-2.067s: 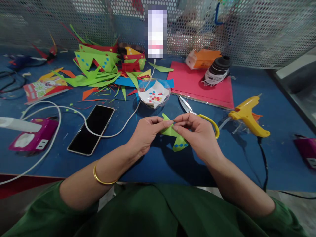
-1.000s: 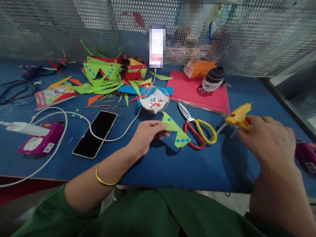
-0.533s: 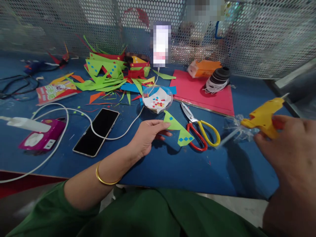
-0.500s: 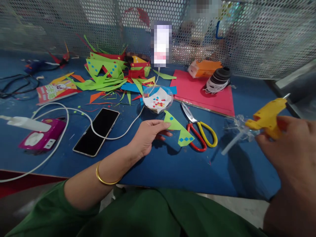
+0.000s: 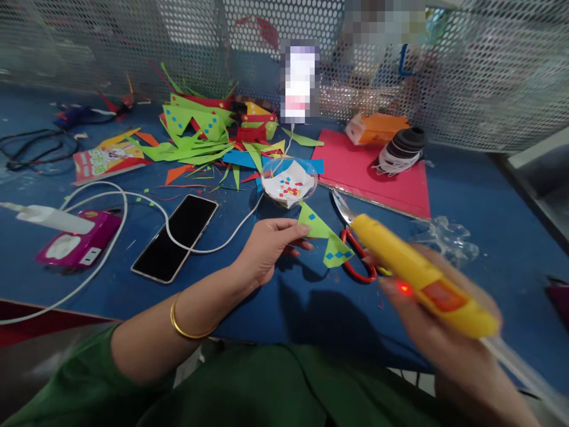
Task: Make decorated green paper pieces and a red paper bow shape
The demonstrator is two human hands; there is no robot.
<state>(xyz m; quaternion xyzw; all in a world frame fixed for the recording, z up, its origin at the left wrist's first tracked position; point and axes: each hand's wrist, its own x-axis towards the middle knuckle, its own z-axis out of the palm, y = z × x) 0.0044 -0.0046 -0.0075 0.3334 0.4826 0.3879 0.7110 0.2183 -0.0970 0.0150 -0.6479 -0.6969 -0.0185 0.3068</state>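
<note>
My left hand (image 5: 271, 246) pinches a light-green paper cut-out (image 5: 316, 226) between thumb and fingers, a little above the table. Small blue diamonds are stuck on the paper. A yellow hot glue gun (image 5: 395, 249) is gripped in my right hand (image 5: 431, 320), its front end turned left toward the cut-out but apart from it. A red light glows on its side, and a clear glue stick (image 5: 520, 362) juts from its back. Beneath the gun lie scissors (image 5: 359, 261) with red and yellow handles, partly hidden. A clear bowl (image 5: 290, 201) with white paper and tiny coloured bits stands behind the cut-out.
A phone (image 5: 176, 237) lies left, crossed by a white cable (image 5: 229, 244) from a purple power strip (image 5: 106, 228). Green paper masks (image 5: 195, 121) and scraps pile up behind. Red sheets (image 5: 355, 166) bear a dark spool (image 5: 402, 151) and an orange box (image 5: 377, 127). Clear plastic (image 5: 447, 237) lies right.
My right hand has brought the glue gun leftward from the right side and turned its front end toward the green paper, now covering part of the scissors. My left hand keeps its pinch.
</note>
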